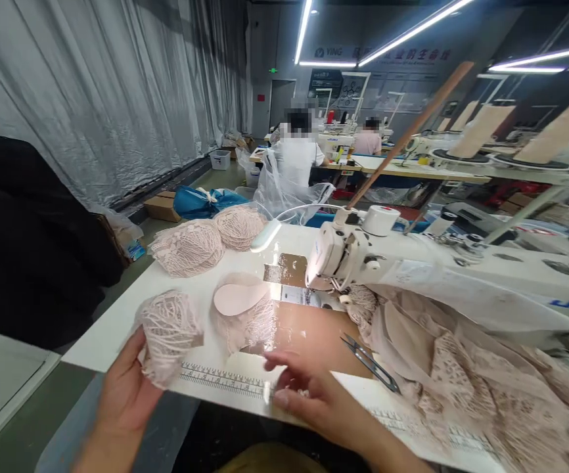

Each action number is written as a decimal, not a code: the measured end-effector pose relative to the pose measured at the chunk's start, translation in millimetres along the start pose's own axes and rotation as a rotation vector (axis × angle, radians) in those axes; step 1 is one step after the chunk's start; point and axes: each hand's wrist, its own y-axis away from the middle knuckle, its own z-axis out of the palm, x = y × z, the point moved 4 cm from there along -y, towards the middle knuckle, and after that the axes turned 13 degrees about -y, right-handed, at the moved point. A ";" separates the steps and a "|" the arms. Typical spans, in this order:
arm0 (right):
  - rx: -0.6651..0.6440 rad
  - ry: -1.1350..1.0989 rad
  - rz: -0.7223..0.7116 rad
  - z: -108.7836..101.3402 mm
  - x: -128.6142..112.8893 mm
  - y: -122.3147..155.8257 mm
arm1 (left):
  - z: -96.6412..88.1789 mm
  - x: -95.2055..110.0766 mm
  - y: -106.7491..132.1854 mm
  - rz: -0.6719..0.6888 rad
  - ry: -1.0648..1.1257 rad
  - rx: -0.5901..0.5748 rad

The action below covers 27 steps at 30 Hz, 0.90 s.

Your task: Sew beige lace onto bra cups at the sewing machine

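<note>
My left hand (pixel 125 394) grips a pale pink lace cup (pixel 169 332) at the near left corner of the white sewing table (pixel 117 315). My right hand (pixel 309 394) rests over the printed ruler strip (pixel 220 380) at the table's front edge, fingers curled; whether it holds anything is hidden. A lace piece with a smooth foam pad (pixel 240 299) lies just beyond it. Thread snips (pixel 370 362) lie right of my right hand. The white sewing machine (pixel 363 253) stands behind.
Two more lace cups (pixel 188 246) sit at the table's far left. A heap of pink lace fabric (pixel 486 381) fills the right. Two people (pixel 297 154) sit at machines further back. Dark cloth (pixel 23 230) hangs at left, with grey curtains behind.
</note>
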 end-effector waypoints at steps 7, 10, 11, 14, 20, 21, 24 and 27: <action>0.175 -0.615 -0.152 33.8 20.8 -13.7 | 54.4 -90.7 31.8 -0.114 -0.393 -0.184; 0.307 -0.514 -0.248 7.3 2.4 -0.1 | 62.1 -94.4 39.8 -0.079 -0.946 -0.612; 0.306 -0.454 -0.256 -2.2 -4.3 5.7 | 63.9 -91.0 39.9 -0.034 -1.143 -0.763; 0.247 -0.293 -0.246 -24.9 -18.4 20.2 | 72.9 -71.0 24.0 0.250 -1.595 -0.872; 0.125 -0.111 -0.125 -30.4 -19.4 27.0 | 88.4 -60.6 -30.5 0.906 -1.918 -0.640; 0.146 -0.081 -0.124 -31.2 -18.7 28.3 | 81.0 -62.3 -38.9 0.914 -1.970 -0.660; 0.198 -0.002 -0.195 -36.7 -17.1 34.7 | 48.4 -50.7 -54.8 0.899 -2.057 -0.603; 0.228 0.046 -0.260 -41.3 -13.0 40.8 | 22.9 -26.0 -52.4 0.785 -2.070 -0.425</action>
